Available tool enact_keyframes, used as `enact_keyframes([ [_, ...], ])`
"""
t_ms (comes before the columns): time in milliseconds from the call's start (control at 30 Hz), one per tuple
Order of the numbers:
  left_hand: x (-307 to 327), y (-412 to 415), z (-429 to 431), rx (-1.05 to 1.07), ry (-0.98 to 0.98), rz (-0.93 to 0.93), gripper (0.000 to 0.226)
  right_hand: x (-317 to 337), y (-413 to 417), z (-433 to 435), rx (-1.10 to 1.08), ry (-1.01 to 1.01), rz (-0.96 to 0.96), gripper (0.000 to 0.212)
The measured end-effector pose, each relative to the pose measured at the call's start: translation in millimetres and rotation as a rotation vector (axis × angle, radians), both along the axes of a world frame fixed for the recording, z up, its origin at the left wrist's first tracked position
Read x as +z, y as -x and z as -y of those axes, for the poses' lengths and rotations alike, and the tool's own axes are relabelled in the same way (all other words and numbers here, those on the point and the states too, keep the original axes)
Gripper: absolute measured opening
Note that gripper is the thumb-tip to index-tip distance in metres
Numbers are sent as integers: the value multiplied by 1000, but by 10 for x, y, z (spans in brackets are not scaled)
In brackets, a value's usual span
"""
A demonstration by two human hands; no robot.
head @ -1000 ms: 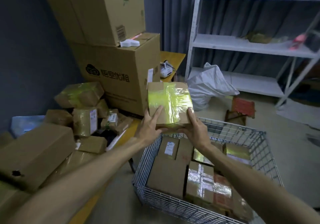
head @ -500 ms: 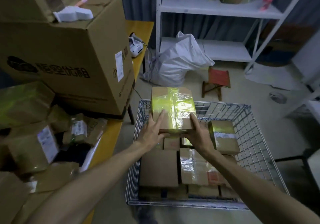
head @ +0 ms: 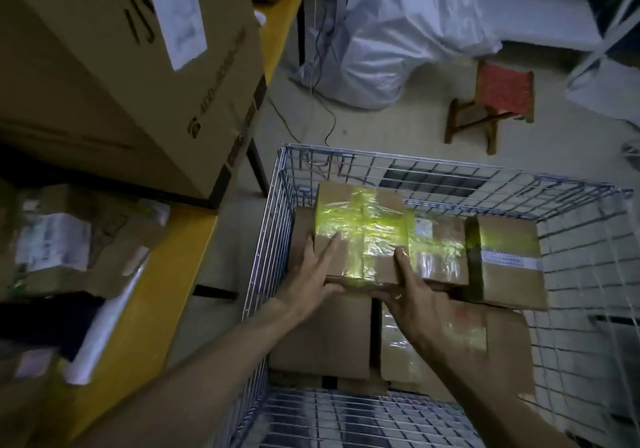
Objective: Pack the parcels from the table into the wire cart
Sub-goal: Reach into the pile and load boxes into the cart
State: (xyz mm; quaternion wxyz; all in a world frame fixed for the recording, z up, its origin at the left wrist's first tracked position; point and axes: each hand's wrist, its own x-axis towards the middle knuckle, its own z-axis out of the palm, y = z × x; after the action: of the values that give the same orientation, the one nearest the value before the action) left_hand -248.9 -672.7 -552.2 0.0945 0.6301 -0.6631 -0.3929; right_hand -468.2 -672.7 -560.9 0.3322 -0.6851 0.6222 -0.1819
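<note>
Two hands are holding one taped parcel (head: 360, 236) by its near edge. The left hand (head: 311, 281) is laying its fingers flat on top with the thumb underneath, and the right hand (head: 412, 295) is pinching it with the thumb on top. The parcel is sitting inside the wire cart (head: 450, 170), toward the far-left corner, above the other parcels (head: 509, 257). I am counting at least four of those, and I cannot tell whether it is touching them. Left of the cart, one yellow table (head: 166, 274) is carrying one big carton (head: 121, 84). Beyond the cart, one white sack (head: 398, 32) and one red stool (head: 498, 101) are standing on the floor.
</note>
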Motion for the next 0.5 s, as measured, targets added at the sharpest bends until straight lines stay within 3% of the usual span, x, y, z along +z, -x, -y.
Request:
enact_keyframes([
  [233, -1157, -250, 160, 61, -55, -15, 108, -1318, -128, 234, 94, -126, 58, 95],
  [500, -2009, -367, 447, 210, -26, -13, 103, -2192, -307, 745, 173, 4, 32, 89],
])
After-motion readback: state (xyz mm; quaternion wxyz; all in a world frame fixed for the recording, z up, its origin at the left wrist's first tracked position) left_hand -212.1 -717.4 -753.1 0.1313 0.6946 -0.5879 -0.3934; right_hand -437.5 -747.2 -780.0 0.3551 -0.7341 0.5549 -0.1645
